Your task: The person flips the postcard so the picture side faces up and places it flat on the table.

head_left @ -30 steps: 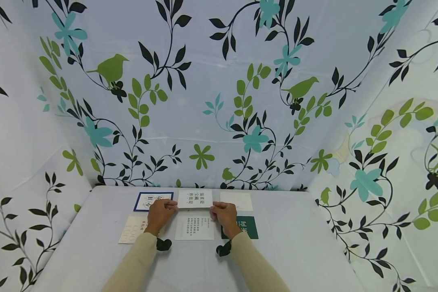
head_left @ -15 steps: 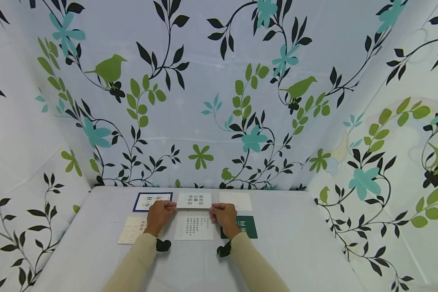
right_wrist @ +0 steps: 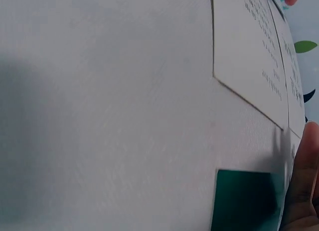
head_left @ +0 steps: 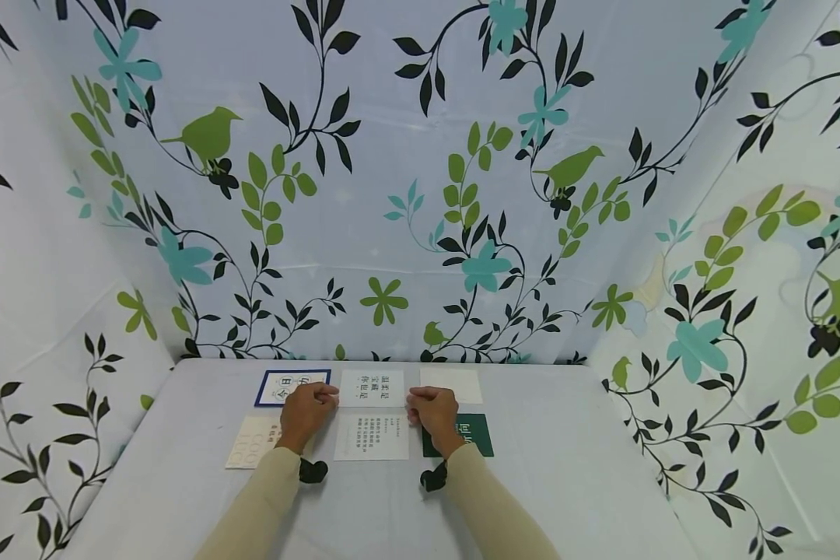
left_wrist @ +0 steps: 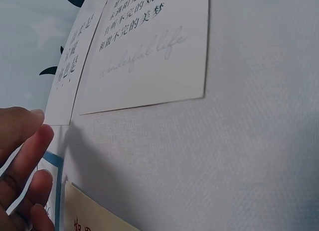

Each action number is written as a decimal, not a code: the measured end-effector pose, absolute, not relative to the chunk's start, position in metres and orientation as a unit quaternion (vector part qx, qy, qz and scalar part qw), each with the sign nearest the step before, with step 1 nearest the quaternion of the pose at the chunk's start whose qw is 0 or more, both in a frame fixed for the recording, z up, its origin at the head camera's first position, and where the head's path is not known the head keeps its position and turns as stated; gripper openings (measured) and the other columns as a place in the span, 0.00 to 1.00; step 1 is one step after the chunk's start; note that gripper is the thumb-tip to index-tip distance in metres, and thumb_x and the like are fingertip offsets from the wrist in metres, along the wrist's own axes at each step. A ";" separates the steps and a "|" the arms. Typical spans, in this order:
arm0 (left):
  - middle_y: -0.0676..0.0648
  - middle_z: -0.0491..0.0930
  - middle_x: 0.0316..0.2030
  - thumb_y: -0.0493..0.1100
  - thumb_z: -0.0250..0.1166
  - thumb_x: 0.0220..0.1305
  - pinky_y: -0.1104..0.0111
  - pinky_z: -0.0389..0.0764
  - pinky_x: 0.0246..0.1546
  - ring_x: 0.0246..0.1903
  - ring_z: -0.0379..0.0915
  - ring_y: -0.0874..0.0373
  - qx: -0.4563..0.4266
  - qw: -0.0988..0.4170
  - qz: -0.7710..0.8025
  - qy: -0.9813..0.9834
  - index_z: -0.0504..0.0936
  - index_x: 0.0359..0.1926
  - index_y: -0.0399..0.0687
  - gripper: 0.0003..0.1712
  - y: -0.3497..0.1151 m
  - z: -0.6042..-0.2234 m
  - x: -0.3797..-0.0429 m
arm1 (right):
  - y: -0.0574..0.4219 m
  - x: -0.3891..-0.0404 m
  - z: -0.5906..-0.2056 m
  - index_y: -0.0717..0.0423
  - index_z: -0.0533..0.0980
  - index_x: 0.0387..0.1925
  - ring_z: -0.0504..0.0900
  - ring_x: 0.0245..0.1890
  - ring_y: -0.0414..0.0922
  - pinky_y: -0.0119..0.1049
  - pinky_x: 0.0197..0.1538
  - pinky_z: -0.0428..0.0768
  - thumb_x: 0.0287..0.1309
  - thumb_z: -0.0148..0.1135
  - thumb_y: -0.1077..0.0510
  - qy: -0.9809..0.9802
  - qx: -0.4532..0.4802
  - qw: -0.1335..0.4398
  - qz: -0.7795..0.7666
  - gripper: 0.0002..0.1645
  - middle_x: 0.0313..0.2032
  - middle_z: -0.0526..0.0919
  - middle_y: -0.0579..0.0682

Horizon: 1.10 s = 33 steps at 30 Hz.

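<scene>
A white card with dark printed characters point(head_left: 372, 388) lies flat at the back middle of the table, its bottom edge along a second white text card point(head_left: 372, 437). My left hand point(head_left: 306, 414) is at its left edge, over part of a blue-bordered card point(head_left: 266, 387). In the left wrist view the thumb and loosely bent fingers point(left_wrist: 44, 137) are by the card's corner, with no card pinched between them. On the other side my right hand point(head_left: 435, 414) is just off the card's right edge, partly covering a dark green card point(head_left: 477, 435). Nothing shows in its fingers.
A plain cream card point(head_left: 455, 384) lies at the back right. At the front left is a beige card point(head_left: 246, 445), partly under the left hand. The white tablecloth point(head_left: 364, 513) extends to the floral curtain point(head_left: 364, 233) behind.
The back middle card, earlier held by both hands with its near edge raised, now lies flat. My right hand has moved slightly right, away from it; the left has hardly moved.
</scene>
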State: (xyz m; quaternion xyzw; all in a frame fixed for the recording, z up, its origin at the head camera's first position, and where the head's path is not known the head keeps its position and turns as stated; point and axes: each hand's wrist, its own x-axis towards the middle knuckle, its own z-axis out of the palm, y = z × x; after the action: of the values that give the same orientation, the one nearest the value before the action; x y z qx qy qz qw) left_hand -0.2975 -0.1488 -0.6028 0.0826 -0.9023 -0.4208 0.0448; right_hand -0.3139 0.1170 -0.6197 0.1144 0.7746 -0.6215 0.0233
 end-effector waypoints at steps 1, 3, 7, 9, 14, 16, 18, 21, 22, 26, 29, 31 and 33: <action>0.48 0.89 0.36 0.39 0.70 0.66 0.55 0.77 0.47 0.42 0.82 0.50 0.082 0.047 -0.421 -0.902 0.91 0.48 0.46 0.10 -0.148 -0.603 -0.298 | 0.118 -0.314 -0.620 0.56 0.88 0.50 0.87 0.29 0.42 0.29 0.33 0.85 0.68 0.71 0.59 0.775 0.113 0.020 -0.621 0.11 0.35 0.90 0.52; 0.47 0.89 0.35 0.39 0.71 0.66 0.54 0.77 0.48 0.42 0.81 0.49 0.081 0.050 -0.423 -0.901 0.91 0.48 0.46 0.11 -0.145 -0.602 -0.299 | 0.122 -0.315 -0.620 0.56 0.88 0.51 0.87 0.29 0.42 0.29 0.33 0.85 0.68 0.71 0.59 0.777 0.113 0.015 -0.619 0.12 0.35 0.90 0.51; 0.47 0.89 0.35 0.39 0.72 0.66 0.54 0.75 0.49 0.43 0.80 0.48 0.073 0.058 -0.427 -0.899 0.90 0.48 0.47 0.10 -0.138 -0.604 -0.301 | 0.128 -0.316 -0.618 0.56 0.88 0.51 0.86 0.29 0.42 0.30 0.35 0.86 0.68 0.71 0.58 0.778 0.114 0.006 -0.618 0.13 0.36 0.91 0.51; 0.47 0.89 0.35 0.39 0.73 0.65 0.56 0.74 0.48 0.43 0.80 0.49 0.069 0.061 -0.432 -0.897 0.91 0.47 0.48 0.10 -0.134 -0.604 -0.302 | 0.130 -0.317 -0.617 0.56 0.87 0.51 0.86 0.30 0.42 0.31 0.35 0.86 0.67 0.71 0.58 0.777 0.116 0.003 -0.619 0.13 0.37 0.91 0.50; 0.48 0.89 0.35 0.41 0.74 0.63 0.60 0.72 0.44 0.40 0.80 0.51 0.060 0.066 -0.439 -0.894 0.91 0.47 0.49 0.11 -0.120 -0.606 -0.306 | 0.137 -0.318 -0.615 0.57 0.86 0.53 0.87 0.30 0.42 0.33 0.36 0.87 0.66 0.72 0.58 0.773 0.118 0.005 -0.623 0.16 0.38 0.91 0.50; 0.48 0.89 0.35 0.41 0.75 0.63 0.61 0.71 0.43 0.39 0.79 0.52 0.056 0.068 -0.441 -0.893 0.91 0.47 0.50 0.11 -0.116 -0.607 -0.307 | 0.139 -0.318 -0.614 0.57 0.86 0.53 0.87 0.30 0.42 0.33 0.36 0.87 0.65 0.73 0.58 0.773 0.118 0.005 -0.623 0.16 0.37 0.91 0.50; 0.48 0.89 0.35 0.41 0.75 0.62 0.62 0.70 0.42 0.38 0.79 0.53 0.050 0.072 -0.442 -0.893 0.91 0.47 0.50 0.12 -0.112 -0.609 -0.308 | 0.142 -0.319 -0.614 0.57 0.86 0.53 0.88 0.30 0.42 0.33 0.36 0.88 0.65 0.73 0.59 0.774 0.117 0.003 -0.623 0.16 0.38 0.92 0.50; 0.48 0.90 0.35 0.40 0.76 0.62 0.63 0.69 0.41 0.37 0.79 0.53 0.047 0.075 -0.447 -0.890 0.92 0.47 0.50 0.12 -0.107 -0.608 -0.309 | 0.145 -0.319 -0.614 0.57 0.86 0.53 0.88 0.30 0.41 0.33 0.36 0.88 0.65 0.73 0.59 0.776 0.114 0.000 -0.620 0.16 0.39 0.92 0.49; 0.48 0.90 0.35 0.40 0.76 0.62 0.63 0.69 0.41 0.37 0.79 0.54 0.046 0.076 -0.448 -0.890 0.92 0.47 0.50 0.12 -0.105 -0.607 -0.308 | 0.146 -0.319 -0.615 0.57 0.86 0.53 0.88 0.31 0.41 0.33 0.36 0.88 0.65 0.73 0.59 0.776 0.114 -0.001 -0.620 0.16 0.39 0.92 0.49; 0.47 0.90 0.36 0.39 0.76 0.62 0.63 0.70 0.40 0.35 0.79 0.54 0.039 0.078 -0.455 -0.886 0.91 0.47 0.48 0.12 -0.099 -0.602 -0.305 | 0.149 -0.318 -0.615 0.57 0.86 0.53 0.88 0.31 0.41 0.33 0.36 0.88 0.65 0.73 0.59 0.776 0.115 -0.003 -0.620 0.16 0.39 0.92 0.49; 0.47 0.90 0.36 0.39 0.75 0.63 0.63 0.71 0.40 0.34 0.79 0.54 0.039 0.074 -0.456 -0.886 0.91 0.48 0.47 0.12 -0.096 -0.599 -0.304 | 0.152 -0.318 -0.614 0.57 0.86 0.53 0.88 0.31 0.42 0.34 0.36 0.88 0.65 0.73 0.59 0.775 0.116 -0.003 -0.621 0.16 0.39 0.92 0.49; 0.47 0.90 0.37 0.39 0.75 0.63 0.64 0.70 0.40 0.34 0.78 0.55 0.041 0.072 -0.458 -0.885 0.91 0.48 0.47 0.12 -0.094 -0.598 -0.304 | 0.153 -0.317 -0.613 0.57 0.86 0.53 0.88 0.31 0.42 0.35 0.36 0.88 0.65 0.73 0.59 0.775 0.119 -0.002 -0.620 0.16 0.38 0.92 0.49; 0.48 0.90 0.36 0.39 0.75 0.63 0.64 0.70 0.40 0.33 0.78 0.55 0.043 0.070 -0.457 -0.886 0.91 0.48 0.48 0.12 -0.092 -0.597 -0.304 | 0.155 -0.318 -0.613 0.57 0.86 0.53 0.88 0.31 0.42 0.35 0.36 0.88 0.65 0.74 0.59 0.775 0.119 -0.002 -0.620 0.17 0.39 0.92 0.50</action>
State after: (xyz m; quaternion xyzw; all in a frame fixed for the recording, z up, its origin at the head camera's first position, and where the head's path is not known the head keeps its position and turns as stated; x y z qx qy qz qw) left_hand -0.3044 -0.0923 -0.5975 0.0428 -0.8858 -0.4568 0.0696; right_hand -0.3177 0.1548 -0.6128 0.1194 0.7754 -0.6201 -0.0015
